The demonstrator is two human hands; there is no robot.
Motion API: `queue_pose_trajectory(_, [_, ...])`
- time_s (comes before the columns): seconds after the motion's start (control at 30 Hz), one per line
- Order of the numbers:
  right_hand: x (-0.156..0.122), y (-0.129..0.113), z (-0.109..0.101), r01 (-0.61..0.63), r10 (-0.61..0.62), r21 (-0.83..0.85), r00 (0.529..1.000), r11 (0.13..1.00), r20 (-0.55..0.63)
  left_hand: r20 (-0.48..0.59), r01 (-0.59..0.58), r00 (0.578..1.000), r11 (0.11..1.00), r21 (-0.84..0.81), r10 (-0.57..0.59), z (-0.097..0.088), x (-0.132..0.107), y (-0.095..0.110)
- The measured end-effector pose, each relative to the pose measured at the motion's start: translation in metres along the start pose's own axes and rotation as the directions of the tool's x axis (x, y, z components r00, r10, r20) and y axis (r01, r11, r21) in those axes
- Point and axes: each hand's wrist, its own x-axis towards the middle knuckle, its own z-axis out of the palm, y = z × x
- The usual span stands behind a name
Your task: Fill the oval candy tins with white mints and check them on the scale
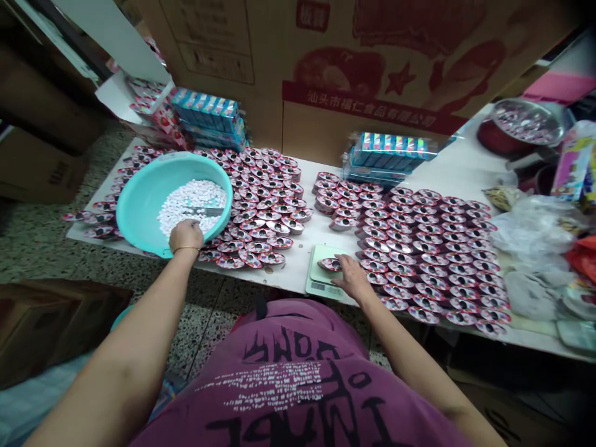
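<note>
Over the near rim of a turquoise bowl [139,208], my left hand [186,236] is closed around what looks like the handle of a metal scoop [205,212]. The scoop's flat grey part lies among small white candies [179,202]; its handle is hidden by my fingers. My right hand [354,278] has its thumb and fingers at the right end of a small oval box [328,265]. That box rests on a pale green digital scale [321,288] at the table's front edge.
Rows of similar oval boxes [426,261] cover the table right of the scale, and more [261,233] stand left. Blue wrapped packs [391,152] sit before a large carton [326,136]. A metal pot [500,139] and plastic bags [535,230] occupy the right end.
</note>
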Motion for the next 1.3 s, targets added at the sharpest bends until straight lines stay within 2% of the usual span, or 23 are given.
queue_pose_trajectory(0.17, [-0.002, 0.004, -0.005, 0.039, -0.035, 0.077, 0.998, 0.996, -0.045, 0.020, -0.003, 1.000, 1.000, -0.030, 0.004, 0.004, 0.003, -0.002])
queue_pose_trajectory(0.27, [-0.003, 0.005, -0.015, 0.084, -0.068, 0.120, 0.989, 0.989, -0.131, 0.011, -0.015, 1.000, 0.999, -0.040, 0.015, 0.001, 0.007, -0.005])
queue_pose_trajectory(0.33, [-0.004, 0.005, -0.022, 0.078, -0.045, 0.152, 0.977, 0.985, -0.211, -0.031, -0.026, 0.999, 0.996, -0.080, 0.024, -0.005, 0.008, -0.004])
queue_pose_trajectory(0.43, [-0.010, 0.002, -0.030, 0.033, 0.047, 0.234, 0.944, 0.972, -0.327, -0.127, -0.113, 0.988, 0.971, -0.212, 0.087, -0.014, -0.006, 0.014])
queue_pose_trajectory(0.5, [-0.017, -0.001, -0.032, 0.014, 0.102, 0.289, 0.919, 0.957, -0.380, -0.088, -0.268, 0.963, 0.913, -0.308, 0.253, -0.013, -0.029, 0.042])
queue_pose_trajectory(0.53, [-0.022, -0.002, -0.031, 0.010, 0.120, 0.310, 0.909, 0.951, -0.398, -0.021, -0.353, 0.929, 0.868, -0.349, 0.369, -0.009, -0.045, 0.059])
queue_pose_trajectory(0.57, [-0.028, -0.004, -0.030, 0.010, 0.130, 0.325, 0.904, 0.946, -0.406, 0.056, -0.433, 0.870, 0.812, -0.390, 0.491, -0.003, -0.062, 0.078])
queue_pose_trajectory(0.63, [-0.040, -0.006, -0.025, 0.011, 0.136, 0.344, 0.906, 0.939, -0.400, 0.149, -0.579, 0.704, 0.683, -0.445, 0.694, 0.015, -0.099, 0.117])
queue_pose_trajectory(0.7, [-0.053, -0.008, -0.020, 0.006, 0.142, 0.358, 0.912, 0.934, -0.385, 0.190, -0.680, 0.548, 0.566, -0.465, 0.815, 0.036, -0.133, 0.152])
queue_pose_trajectory(0.77, [-0.065, -0.007, -0.015, -0.010, 0.163, 0.379, 0.913, 0.926, -0.374, 0.226, -0.742, 0.423, 0.478, -0.470, 0.878, 0.053, -0.160, 0.181])
queue_pose_trajectory(0.87, [-0.079, -0.004, -0.010, -0.051, 0.213, 0.414, 0.910, 0.909, -0.356, 0.280, -0.822, 0.278, 0.378, -0.426, 0.919, 0.069, -0.184, 0.212])
queue_pose_trajectory(0.93, [-0.087, -0.001, -0.008, -0.084, 0.251, 0.432, 0.904, 0.898, -0.346, 0.309, -0.873, 0.211, 0.321, -0.367, 0.927, 0.075, -0.190, 0.225])
queue_pose_trajectory(0.97, [-0.091, 0.001, -0.008, -0.099, 0.269, 0.440, 0.900, 0.893, -0.343, 0.321, -0.892, 0.190, 0.300, -0.338, 0.928, 0.077, -0.191, 0.229])
queue_pose_trajectory(1.1, [-0.100, 0.005, -0.006, -0.126, 0.308, 0.462, 0.887, 0.878, -0.344, 0.347, -0.901, 0.157, 0.278, -0.332, 0.924, 0.087, -0.186, 0.235])
queue_pose_trajectory(1.17, [-0.100, 0.006, -0.006, -0.124, 0.308, 0.462, 0.886, 0.878, -0.348, 0.320, -0.858, 0.167, 0.297, -0.419, 0.933, 0.091, -0.184, 0.233])
queue_pose_trajectory(1.23, [-0.097, 0.007, -0.006, -0.119, 0.299, 0.458, 0.891, 0.881, -0.343, 0.275, -0.803, 0.211, 0.326, -0.498, 0.938, 0.090, -0.181, 0.230])
queue_pose_trajectory(1.3, [-0.093, 0.008, -0.007, -0.105, 0.279, 0.455, 0.900, 0.884, -0.334, 0.215, -0.755, 0.288, 0.359, -0.549, 0.933, 0.081, -0.174, 0.223])
